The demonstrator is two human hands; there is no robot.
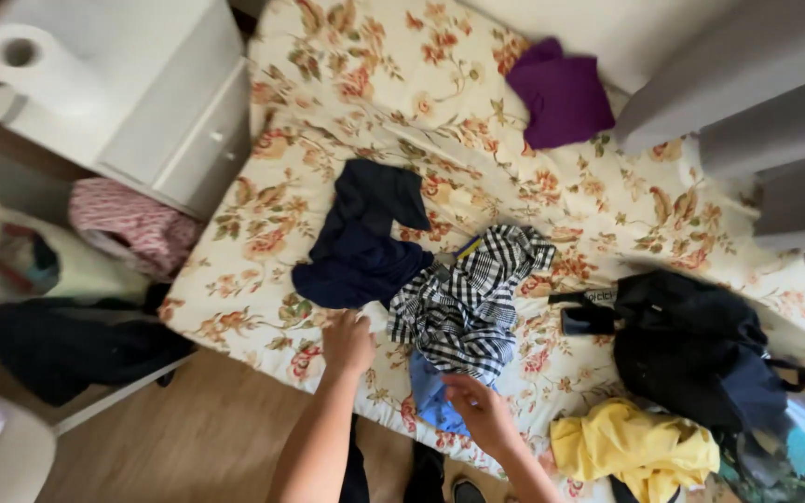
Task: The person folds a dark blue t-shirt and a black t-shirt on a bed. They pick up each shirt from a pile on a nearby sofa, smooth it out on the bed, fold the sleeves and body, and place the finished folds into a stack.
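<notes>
Head camera is looking straight down, and I am seeing my left hand (pixel 347 342) closing on a pale edge of cloth at the near side of the navy garment (pixel 358 244), pinching it where it meets the black-and-white checked garment (pixel 466 300). My right hand (pixel 480 410) is curling its fingers into the blue cloth (pixel 430 393) that is poking out from under the checked piece, near the mattress edge; the exact pinch is partly hidden by the knuckles. Both pieces are lying crumpled on the floral bedspread (pixel 347 84), within easy reach of where I am standing. Farther off a purple top (pixel 563 93) is resting alone, while a black bag (pixel 691 346) and a yellow garment (pixel 635 449) are sitting to the right. A white drawer unit (pixel 174 102) is carrying a paper roll (pixel 34 63) at far left.
</notes>
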